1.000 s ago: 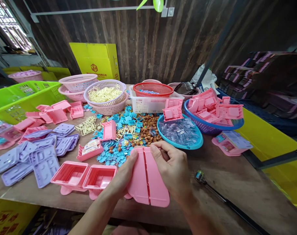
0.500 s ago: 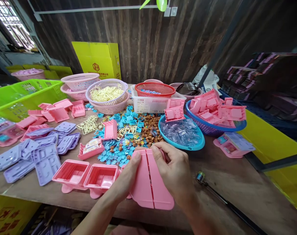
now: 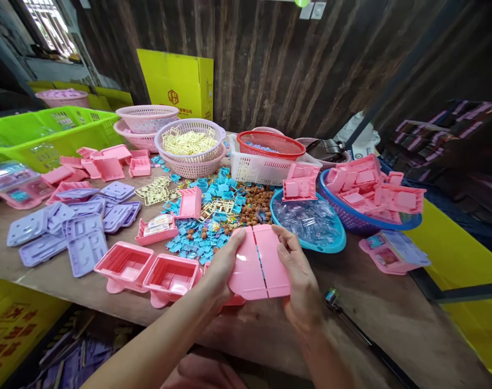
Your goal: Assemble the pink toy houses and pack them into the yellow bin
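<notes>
Between my two hands is a pink plastic piece (image 3: pixel 246 270) with rounded corners and a narrow slit running down its middle. My left hand (image 3: pixel 225 265) grips its left edge, thumb on top. Closed around the right edge is my right hand (image 3: pixel 300 275), its fingers partly hidden behind the piece. Just left of my left hand stand open pink plastic boxes (image 3: pixel 173 276) in a row, one partly covered by my wrist. Small blue plastic parts (image 3: pixel 193 243) and brown pieces (image 3: pixel 256 205) lie in a heap beyond my hands.
Purple plastic panels (image 3: pixel 86 246) lie at left before a green crate (image 3: pixel 51 143). A turquoise basin (image 3: pixel 339 240) of clear parts and a blue basket (image 3: pixel 347 219) of pink parts stand at right. A black rod (image 3: pixel 367 340) lies at front right.
The pink piece has tilted, so it looks shorter, and my right hand has slid down along its right edge. The whole view has shifted slightly.
</notes>
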Demonstrator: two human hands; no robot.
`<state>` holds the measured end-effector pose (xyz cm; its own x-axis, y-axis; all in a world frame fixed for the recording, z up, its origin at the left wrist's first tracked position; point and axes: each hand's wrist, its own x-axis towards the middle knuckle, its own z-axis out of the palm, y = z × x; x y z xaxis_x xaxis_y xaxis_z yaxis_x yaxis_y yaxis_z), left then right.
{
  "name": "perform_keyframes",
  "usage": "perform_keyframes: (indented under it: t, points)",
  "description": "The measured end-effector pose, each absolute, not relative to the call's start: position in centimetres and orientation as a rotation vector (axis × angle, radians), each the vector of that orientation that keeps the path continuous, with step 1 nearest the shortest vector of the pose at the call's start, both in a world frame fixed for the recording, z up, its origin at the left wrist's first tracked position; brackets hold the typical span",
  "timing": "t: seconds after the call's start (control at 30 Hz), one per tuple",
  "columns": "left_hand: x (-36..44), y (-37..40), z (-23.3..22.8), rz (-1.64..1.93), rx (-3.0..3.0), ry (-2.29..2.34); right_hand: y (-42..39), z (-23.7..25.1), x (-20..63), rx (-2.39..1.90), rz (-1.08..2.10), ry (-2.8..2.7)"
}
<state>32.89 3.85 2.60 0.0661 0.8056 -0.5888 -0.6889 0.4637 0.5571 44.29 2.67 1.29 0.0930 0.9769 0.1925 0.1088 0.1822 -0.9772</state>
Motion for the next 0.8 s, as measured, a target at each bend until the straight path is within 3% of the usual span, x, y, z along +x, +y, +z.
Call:
perform_keyframes:
  t: [0.13, 0.47, 0.67, 0.8]
  points:
    - [33.4, 4.3, 2.4, 1.174, 0.088, 0.938, 2.4, 0.9, 44.3, -1.231, 1.163, -1.021]
    - [34.1, 4.3, 1.8, 1.256, 0.201, 0.930, 1.7, 0.7, 44.1, -1.353, 1.086, -0.861]
    - [34.4, 4.3, 1.8, 1.311, 0.346, 0.879, -1.3, -1.3, 43.9, -1.323, 0.784, -1.062]
    - [35.8, 3.2, 1.7, 1.418, 0.418, 0.864, -2.0, -1.9, 45.3, -1.365, 0.254, -1.512]
